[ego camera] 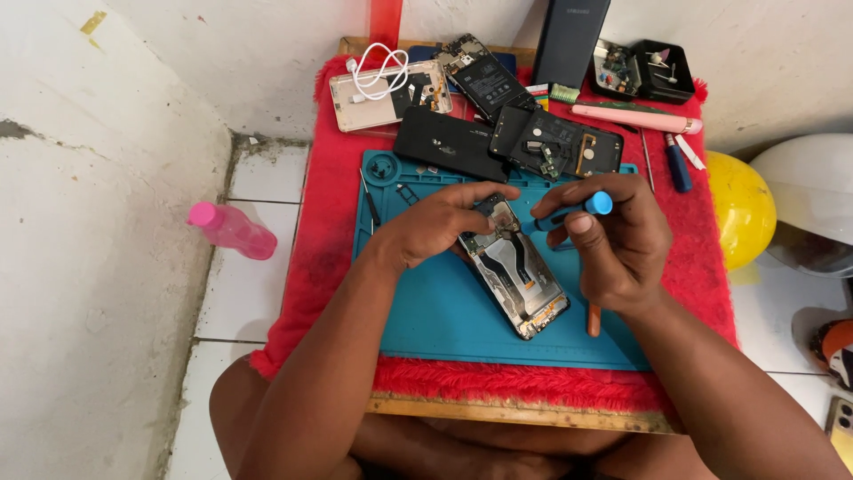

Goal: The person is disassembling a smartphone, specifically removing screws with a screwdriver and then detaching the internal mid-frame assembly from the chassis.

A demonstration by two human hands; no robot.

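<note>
Opened phone [515, 280] top hidden under left hand [440, 222]; screwdriver [577, 209] tip unseen.

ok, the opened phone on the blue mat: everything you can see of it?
The opened phone lies flat and diagonal on the blue mat, back cover off, silvery frame, dark board and flex cables exposed. The left hand pins its upper end; the right hand holds a blue-capped screwdriver tipped toward that end. Whether the tip touches is hidden.
</note>
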